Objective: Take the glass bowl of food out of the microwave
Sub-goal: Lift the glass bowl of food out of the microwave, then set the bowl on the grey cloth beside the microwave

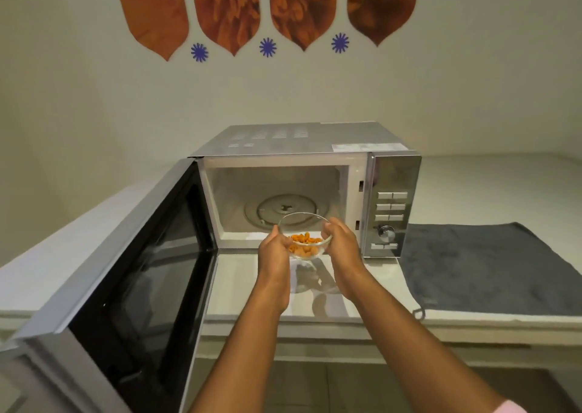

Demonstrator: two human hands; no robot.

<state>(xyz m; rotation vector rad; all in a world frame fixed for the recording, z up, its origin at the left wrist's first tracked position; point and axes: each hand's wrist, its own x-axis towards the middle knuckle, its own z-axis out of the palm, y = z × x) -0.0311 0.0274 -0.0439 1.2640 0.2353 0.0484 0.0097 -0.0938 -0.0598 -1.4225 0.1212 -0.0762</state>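
Observation:
A small clear glass bowl with orange food pieces in it hangs in the air just in front of the microwave's opening, above the counter. My left hand grips its left rim and my right hand grips its right rim. The silver microwave stands on the counter with its cavity showing a bare glass turntable. Its door is swung wide to the left.
The open door sticks out toward me on the left, past the counter's front edge. A dark grey towel lies on the white counter right of the microwave. The control panel is on the microwave's right side. A wall stands close behind.

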